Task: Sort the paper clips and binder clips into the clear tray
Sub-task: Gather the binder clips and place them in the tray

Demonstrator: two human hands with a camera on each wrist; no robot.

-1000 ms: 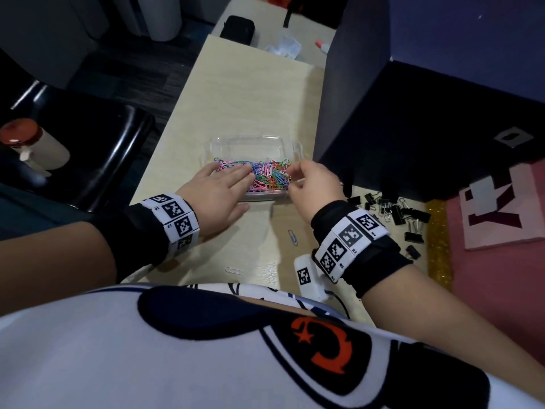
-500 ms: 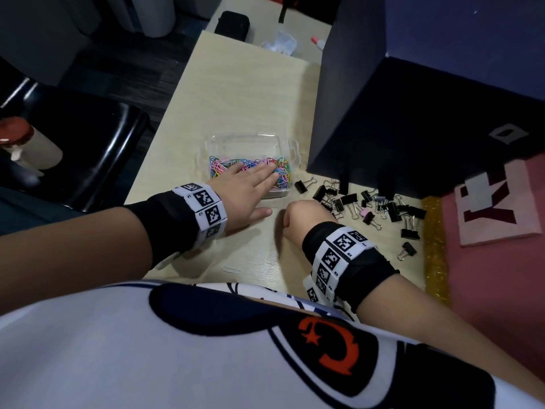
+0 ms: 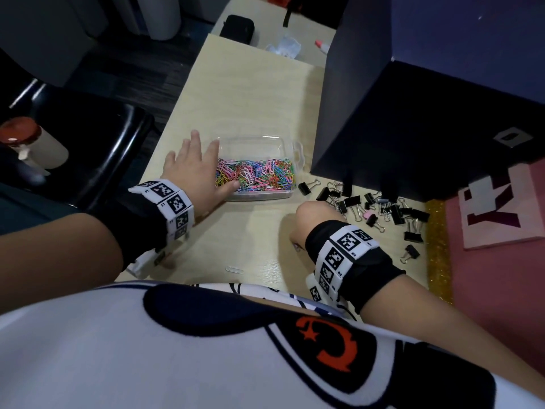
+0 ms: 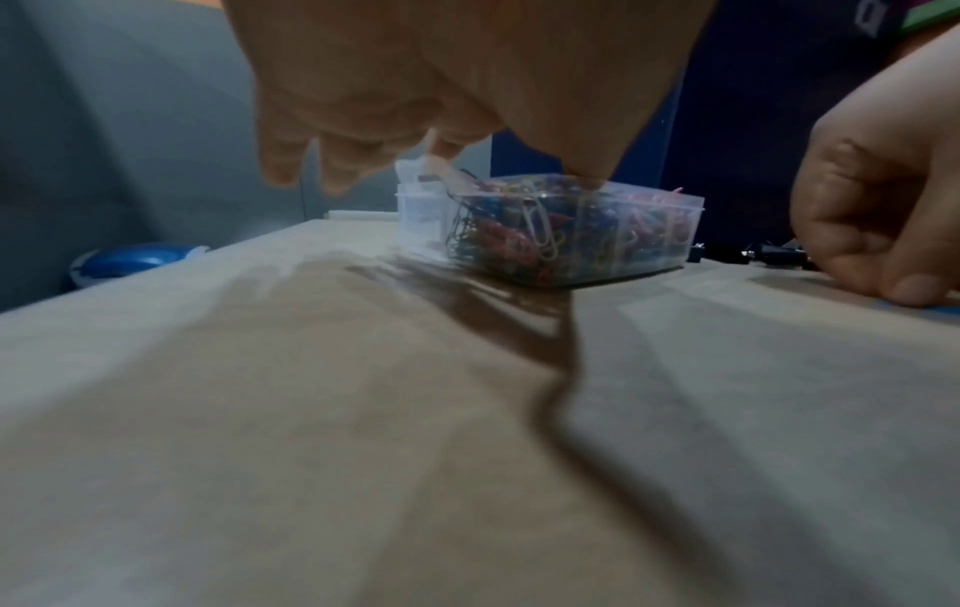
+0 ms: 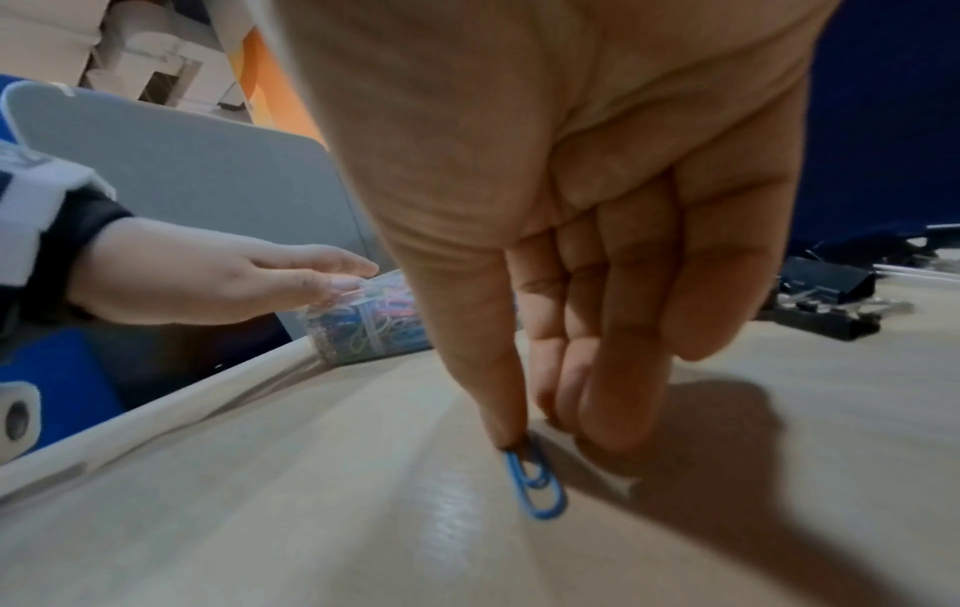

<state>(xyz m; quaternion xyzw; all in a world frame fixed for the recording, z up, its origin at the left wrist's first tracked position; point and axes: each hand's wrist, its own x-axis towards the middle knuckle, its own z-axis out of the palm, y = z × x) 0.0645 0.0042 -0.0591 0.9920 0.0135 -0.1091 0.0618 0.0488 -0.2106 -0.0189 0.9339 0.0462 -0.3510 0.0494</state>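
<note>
- A blue paper clip is seen flat on the pale bench, a slim loop of coated wire, its upper end caught under a fingertip of the right hand.
- The right hand's grip is narrow: thumb and fingers are drawn together and pointed down onto the clip, which is pinched at its tip and not lifted clear.
- The clear tray is found just ahead of the hands, a shallow transparent box with a small tab on its right end.
- Its near part is packed with coloured paper clips in pink, green, blue and yellow; the far part is seen bare.
- The left hand is spread wide over the tray's left edge, fingers straight, thumb laid at the near rim on the clips; nothing is gripped.
- A scatter of black binder clips, one pink among them, is spotted on the bench right of the tray, beside a dark box.
- One pale paper clip is left near the bench's front edge.
</note>
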